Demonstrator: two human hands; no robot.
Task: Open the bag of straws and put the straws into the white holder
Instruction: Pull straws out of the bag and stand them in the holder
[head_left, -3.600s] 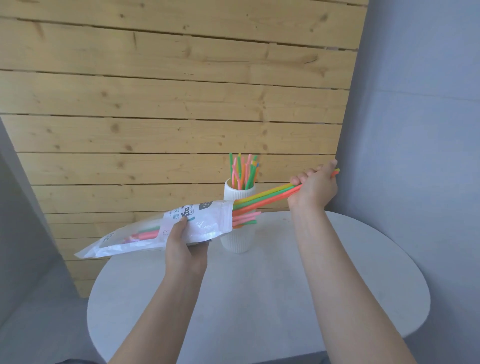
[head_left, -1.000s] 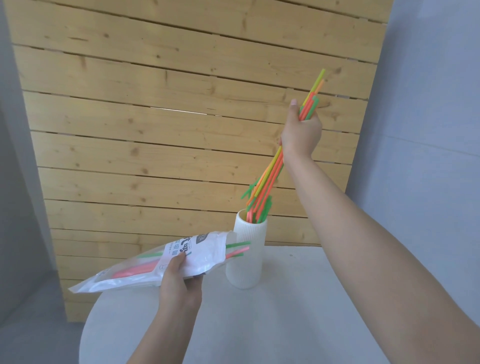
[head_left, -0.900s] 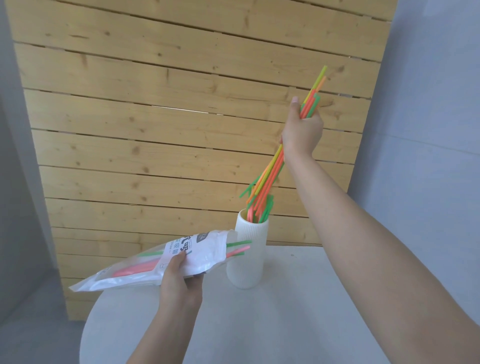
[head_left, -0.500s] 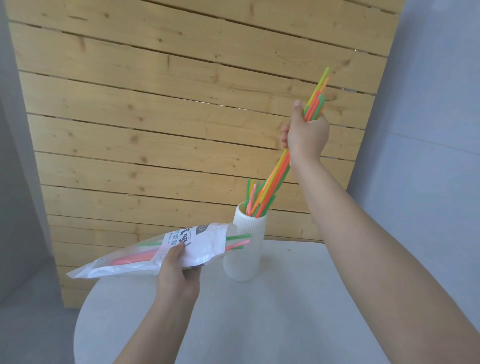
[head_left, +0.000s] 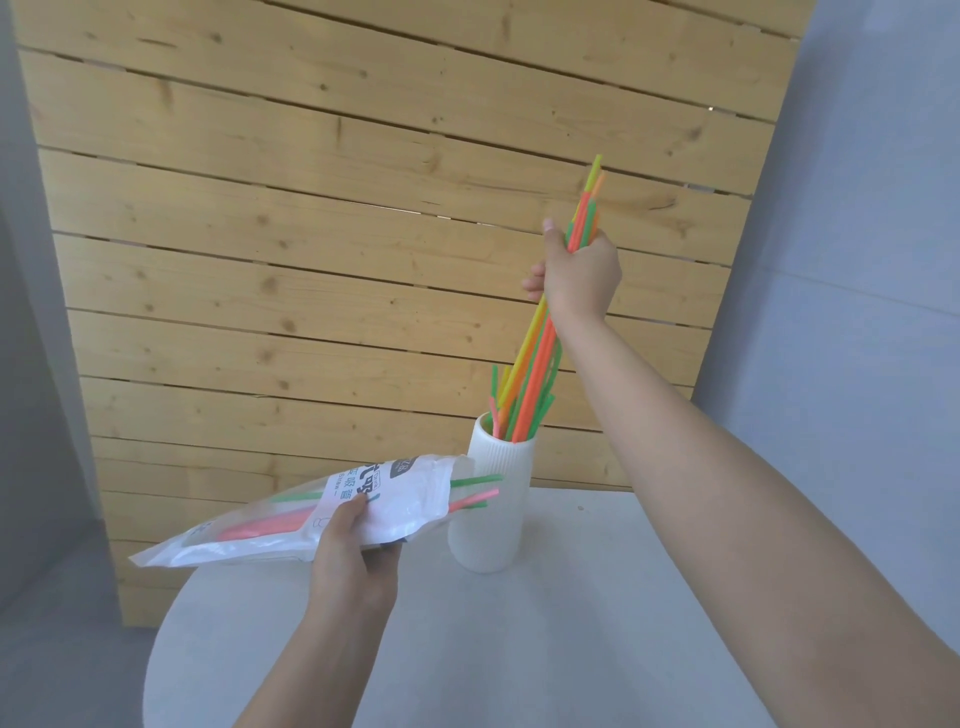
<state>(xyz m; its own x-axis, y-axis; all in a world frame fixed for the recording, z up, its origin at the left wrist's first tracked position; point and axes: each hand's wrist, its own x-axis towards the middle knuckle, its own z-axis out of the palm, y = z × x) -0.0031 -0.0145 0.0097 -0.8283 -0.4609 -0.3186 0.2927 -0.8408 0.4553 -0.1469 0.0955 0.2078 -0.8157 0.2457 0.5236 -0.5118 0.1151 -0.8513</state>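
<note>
A ribbed white holder (head_left: 491, 512) stands on the round white table (head_left: 571, 634) with several coloured straws in it. My right hand (head_left: 577, 273) is raised above it, shut on a bundle of yellow, orange and green straws (head_left: 537, 364); their lower ends reach into the holder's mouth. My left hand (head_left: 349, 558) grips the open plastic bag of straws (head_left: 311, 514), held nearly level to the left of the holder. A green and a pink straw (head_left: 475, 493) stick out of the bag's open end, in front of the holder.
A wall of light wooden planks (head_left: 311, 234) rises close behind the table. A grey wall (head_left: 857, 312) stands to the right. The table's curved edge (head_left: 156, 649) falls away at the lower left, above a grey floor.
My right hand pulled a bundle of straws from the bag, lifted it high and has been lowering its ends into the holder. The left hand keeps the bag in place.
</note>
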